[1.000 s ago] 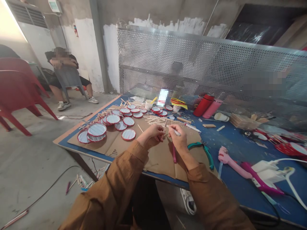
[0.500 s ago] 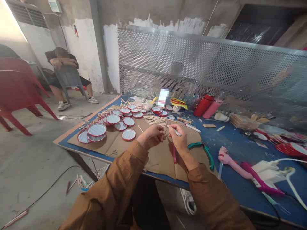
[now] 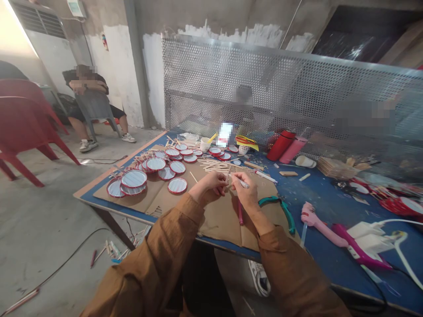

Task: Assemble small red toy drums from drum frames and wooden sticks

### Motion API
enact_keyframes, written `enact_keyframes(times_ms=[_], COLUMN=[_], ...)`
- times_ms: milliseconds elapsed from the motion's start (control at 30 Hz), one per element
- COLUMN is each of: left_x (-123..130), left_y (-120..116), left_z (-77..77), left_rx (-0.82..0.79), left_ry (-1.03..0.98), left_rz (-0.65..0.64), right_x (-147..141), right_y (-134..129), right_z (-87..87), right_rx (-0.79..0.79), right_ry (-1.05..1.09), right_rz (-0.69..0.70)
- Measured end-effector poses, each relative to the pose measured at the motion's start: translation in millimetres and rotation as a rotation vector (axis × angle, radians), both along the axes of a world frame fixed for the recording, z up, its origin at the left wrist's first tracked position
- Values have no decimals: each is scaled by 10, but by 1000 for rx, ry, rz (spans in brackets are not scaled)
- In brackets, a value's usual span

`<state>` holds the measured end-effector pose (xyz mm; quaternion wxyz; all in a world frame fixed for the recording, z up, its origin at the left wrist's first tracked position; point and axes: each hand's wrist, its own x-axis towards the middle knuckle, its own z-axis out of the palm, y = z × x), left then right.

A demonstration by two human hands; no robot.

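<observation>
Over the cardboard sheet (image 3: 211, 220), my left hand (image 3: 211, 184) is closed in a pinch around a thin wooden stick (image 3: 228, 177), mostly hidden by the fingers. Just to its right, my right hand (image 3: 247, 190) grips a white marker pen (image 3: 243, 183), its tip end close to the left fingertips. Loose wooden sticks (image 3: 213, 165) lie in a heap behind the hands. Left of them are several round red-rimmed discs (image 3: 177, 185) with pale faces, some stacked. Beneath my right hand lies a dark pink pen-like stick (image 3: 240, 213).
Teal-handled pliers (image 3: 287, 211) and a pink glue gun (image 3: 325, 229) lie at right, beside a magenta power strip (image 3: 363, 253) with white plugs. A lit phone (image 3: 224, 134), paper cups and red bottle (image 3: 280, 145) stand behind. A perforated metal screen (image 3: 205, 79) rises beyond the table.
My right hand has shifted very slightly left, and the marker has tilted a little. The left hand stays almost still. Objects on the table keep their places.
</observation>
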<state>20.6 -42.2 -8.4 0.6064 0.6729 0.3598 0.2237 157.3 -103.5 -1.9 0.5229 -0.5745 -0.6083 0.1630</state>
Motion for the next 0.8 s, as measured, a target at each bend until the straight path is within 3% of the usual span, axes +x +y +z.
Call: enact_keyframes(times_ms=[800], left_x=[8], left_y=[10], left_z=[-13], left_rx=[-1], left_ry=[18], left_rz=[12], right_x=[16], right_y=[3], right_z=[19], right_rx=[17], right_ry=[23], right_rz=[-40])
